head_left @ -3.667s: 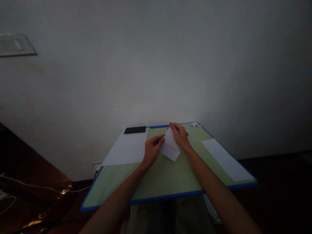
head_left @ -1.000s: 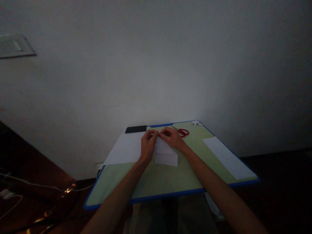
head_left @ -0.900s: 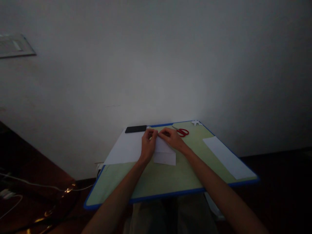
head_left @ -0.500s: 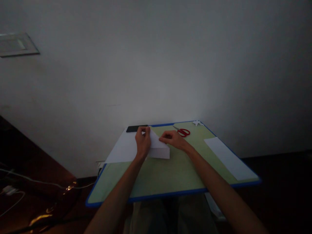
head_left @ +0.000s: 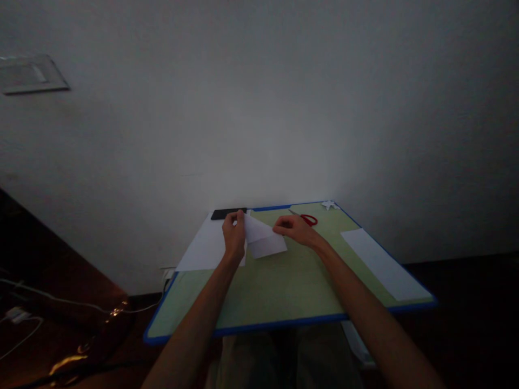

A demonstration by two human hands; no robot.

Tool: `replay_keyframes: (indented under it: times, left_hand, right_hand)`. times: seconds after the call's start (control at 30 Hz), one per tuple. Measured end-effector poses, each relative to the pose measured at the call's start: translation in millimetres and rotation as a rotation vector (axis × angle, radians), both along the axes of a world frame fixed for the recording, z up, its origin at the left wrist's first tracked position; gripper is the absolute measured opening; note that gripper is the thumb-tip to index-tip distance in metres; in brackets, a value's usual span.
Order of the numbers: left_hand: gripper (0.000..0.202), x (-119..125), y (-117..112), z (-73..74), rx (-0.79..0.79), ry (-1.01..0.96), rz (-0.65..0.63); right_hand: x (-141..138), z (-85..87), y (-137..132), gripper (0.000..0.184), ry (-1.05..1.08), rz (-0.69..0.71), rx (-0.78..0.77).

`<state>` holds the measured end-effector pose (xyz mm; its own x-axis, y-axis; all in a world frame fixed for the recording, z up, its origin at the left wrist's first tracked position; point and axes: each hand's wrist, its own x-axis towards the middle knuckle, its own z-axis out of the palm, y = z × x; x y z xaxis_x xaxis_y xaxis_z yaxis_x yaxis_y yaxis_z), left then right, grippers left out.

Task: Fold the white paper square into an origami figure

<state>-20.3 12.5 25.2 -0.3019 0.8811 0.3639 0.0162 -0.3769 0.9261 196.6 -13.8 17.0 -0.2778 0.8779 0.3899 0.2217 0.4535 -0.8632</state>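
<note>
A folded sheet of white paper is held up between both hands over the green table. My left hand pinches its upper left corner. At the upper right edge, my right hand has thumb and forefinger closed on the paper. A crease crosses the sheet, with a flap hanging below it. Just behind my right hand lie red-handled scissors, partly covered by the hand. Under and beside my left hand a larger white sheet lies flat.
The small table has a blue rim and stands against a grey wall. A dark phone-like slab lies at the back left. White paper scraps sit in the back right corner, and a white paper strip along the right edge.
The folded paper has tilted, its right side rising and shifting slightly right. My right hand has moved a little right with it, and my left hand slightly left.
</note>
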Motion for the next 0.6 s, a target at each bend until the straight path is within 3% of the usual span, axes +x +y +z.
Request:
replay_keyframes:
  times: [0.2, 0.6]
  left_hand:
    - [0.053, 1, -4, 5.6, -0.071, -0.057, -0.265]
    - [0.035, 14, -17, 5.9, -0.047, -0.069, -0.412]
  right_hand:
    - [5, -1.1, 4, 0.025, 0.028, -0.103, 0.069]
    - [-24, -3.0, 1, 0.032, 0.064, -0.158, 0.161]
